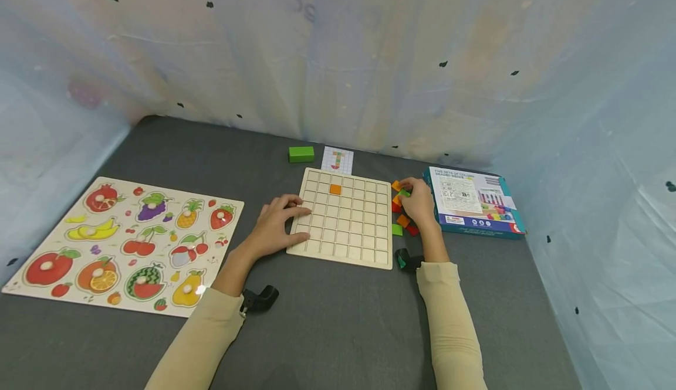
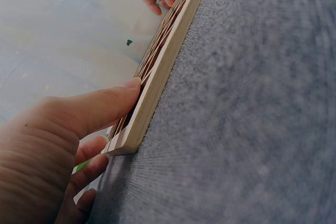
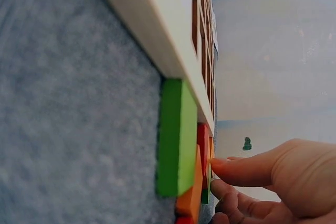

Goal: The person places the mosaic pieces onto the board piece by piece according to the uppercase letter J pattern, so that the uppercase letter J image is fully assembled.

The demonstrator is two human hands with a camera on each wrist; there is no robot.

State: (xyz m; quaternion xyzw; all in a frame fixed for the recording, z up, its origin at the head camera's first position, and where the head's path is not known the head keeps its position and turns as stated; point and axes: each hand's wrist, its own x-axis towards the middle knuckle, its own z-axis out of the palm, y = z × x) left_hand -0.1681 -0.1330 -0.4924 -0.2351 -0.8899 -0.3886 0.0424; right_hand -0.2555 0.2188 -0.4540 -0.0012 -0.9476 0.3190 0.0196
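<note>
A pale wooden grid board (image 1: pixel 345 220) lies on the dark table, with one orange tile (image 1: pixel 335 189) in a cell near its top. My left hand (image 1: pixel 274 226) rests at the board's left edge; in the left wrist view its thumb touches the top and the other fingers are by the corner. At the board's right side, my right hand (image 1: pixel 419 201) reaches into a loose pile of orange, red and green tiles. Its fingertips touch or nearly touch them; whether they pinch one is hidden. A green tile (image 3: pixel 176 140) leans close to the board in the right wrist view.
Behind the board lie a card with a coloured J-shaped pattern (image 1: pixel 337 160) and a green block (image 1: pixel 301 154). To the right is a blue-green printed box (image 1: pixel 475 202). A fruit puzzle board (image 1: pixel 174 226) covers the left side. Plastic sheeting stands behind the table.
</note>
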